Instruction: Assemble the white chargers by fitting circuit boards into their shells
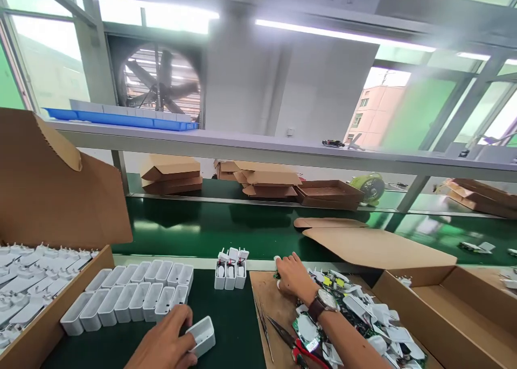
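Observation:
My left hand (172, 339) is closed on a white open-topped plastic case (202, 336), tilted above the green mat. Left of it stand two rows of the same white cases (131, 299). My right hand (294, 274), with a watch on the wrist, is at the back edge of a brown board (262, 304); its fingers are curled at a small white and green part (277, 267), mostly hidden. Beside that arm lies a pile of circuit boards with white parts (363, 310). Three filled cases (230, 270) stand between my hands, toward the back.
Tweezers (264, 326) and red-handled pliers (297, 347) lie on the board. A carton of white parts (107, 261) stands at the left, an open carton (444, 304) at the right. A shelf (242, 143) crosses above a green conveyor (210, 223).

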`<state>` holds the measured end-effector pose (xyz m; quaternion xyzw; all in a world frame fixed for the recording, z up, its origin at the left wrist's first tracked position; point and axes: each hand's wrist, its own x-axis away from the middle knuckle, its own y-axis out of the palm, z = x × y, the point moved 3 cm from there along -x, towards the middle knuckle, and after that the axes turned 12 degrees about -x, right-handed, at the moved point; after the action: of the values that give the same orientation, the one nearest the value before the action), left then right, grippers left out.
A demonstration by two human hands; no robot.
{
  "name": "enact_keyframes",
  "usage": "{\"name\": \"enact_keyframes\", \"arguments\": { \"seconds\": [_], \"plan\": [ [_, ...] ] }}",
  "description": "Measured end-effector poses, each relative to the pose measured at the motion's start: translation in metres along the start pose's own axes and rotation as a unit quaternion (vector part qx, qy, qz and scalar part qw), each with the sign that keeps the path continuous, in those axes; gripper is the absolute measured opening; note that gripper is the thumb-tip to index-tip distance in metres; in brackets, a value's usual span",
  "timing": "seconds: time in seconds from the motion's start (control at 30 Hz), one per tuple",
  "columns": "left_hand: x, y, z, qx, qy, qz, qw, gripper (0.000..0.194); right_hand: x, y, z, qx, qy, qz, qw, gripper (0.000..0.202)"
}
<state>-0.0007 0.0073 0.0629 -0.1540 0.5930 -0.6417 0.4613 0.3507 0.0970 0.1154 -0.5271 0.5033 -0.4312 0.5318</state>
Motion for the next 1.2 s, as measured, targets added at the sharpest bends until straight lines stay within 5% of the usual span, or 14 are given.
{"name": "enact_keyframes", "arguments": {
  "seconds": [0.2, 0.3, 0.43, 0.57, 0.67, 0.87, 1.0, 1.13, 1.2],
  "plan": [
    [-0.001, 0.025, 0.000, 0.112, -0.009, -0.034, 0.993, 0.020, 0.045, -0.033, -0.056, -0.091, -0.095, -0.004, 0.991, 0.042],
    [0.009, 0.029, -0.002, 0.130, -0.020, -0.014, 0.991, 0.016, 0.070, -0.015, -0.106, -0.236, -0.151, -0.035, 0.959, 0.054],
    [0.019, 0.032, -0.005, 0.152, -0.037, 0.018, 0.988, 0.028, 0.068, 0.024, -0.140, -0.196, -0.088, -0.091, 0.972, 0.053],
    [0.018, 0.030, -0.006, 0.151, -0.033, 0.000, 0.988, 0.042, 0.055, 0.033, -0.133, -0.265, -0.152, -0.152, 0.940, 0.078],
    [0.014, 0.029, -0.005, 0.159, -0.041, -0.026, 0.986, 0.050, 0.055, 0.039, -0.117, -0.278, -0.179, -0.155, 0.931, 0.077],
    [0.016, 0.032, -0.004, 0.167, -0.057, -0.075, 0.981, 0.065, 0.065, 0.060, -0.107, -0.333, -0.210, -0.046, 0.918, 0.068],
    [0.018, 0.036, -0.003, 0.169, -0.081, -0.100, 0.977, 0.073, 0.068, 0.044, -0.105, -0.427, -0.187, 0.022, 0.884, 0.066],
    [0.018, 0.045, -0.001, 0.190, -0.110, -0.061, 0.974, 0.077, 0.077, 0.027, -0.110, -0.519, -0.227, 0.016, 0.824, 0.067],
    [0.019, 0.048, 0.000, 0.201, -0.120, -0.022, 0.972, 0.076, 0.083, 0.026, -0.115, -0.515, -0.252, 0.034, 0.818, 0.072]
  ]
}}
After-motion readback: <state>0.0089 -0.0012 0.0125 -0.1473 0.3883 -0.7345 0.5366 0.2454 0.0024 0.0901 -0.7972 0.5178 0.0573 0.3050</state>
